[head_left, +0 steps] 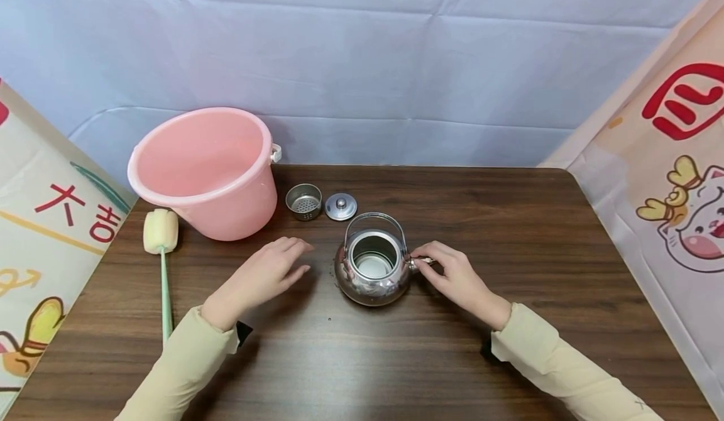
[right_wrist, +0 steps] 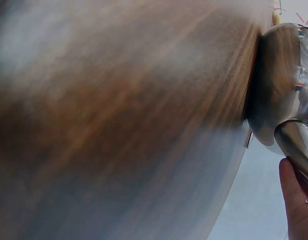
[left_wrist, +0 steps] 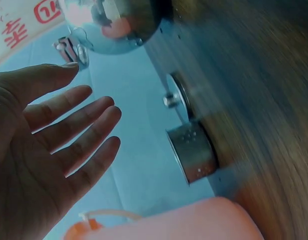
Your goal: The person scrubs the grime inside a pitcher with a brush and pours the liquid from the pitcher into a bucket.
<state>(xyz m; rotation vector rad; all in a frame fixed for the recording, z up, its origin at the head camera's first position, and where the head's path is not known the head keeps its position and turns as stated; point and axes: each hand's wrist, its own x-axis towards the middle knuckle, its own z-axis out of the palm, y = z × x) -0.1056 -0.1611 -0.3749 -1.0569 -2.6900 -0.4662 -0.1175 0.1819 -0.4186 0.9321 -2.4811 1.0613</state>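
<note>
A shiny steel teapot (head_left: 373,276) stands upright on the table without its lid, its hoop handle raised. At its right side, my right hand (head_left: 458,279) pinches the spout (head_left: 414,265) between thumb and fingers. The right wrist view shows one finger (right_wrist: 292,192) against the underside of the spout (right_wrist: 296,142). My left hand (head_left: 266,276) hovers left of the teapot, apart from it, its fingers spread and holding nothing. Behind the teapot lie its lid (head_left: 341,207), knob up, and a perforated steel strainer (head_left: 304,202).
A large pink bucket (head_left: 237,201) occupies the back left of the table. Beside it lies a sponge brush (head_left: 161,231) with a long green handle. A pale cloth (head_left: 362,63) hangs behind the dark wooden table (head_left: 509,220). Small droplets dot the wood near the teapot.
</note>
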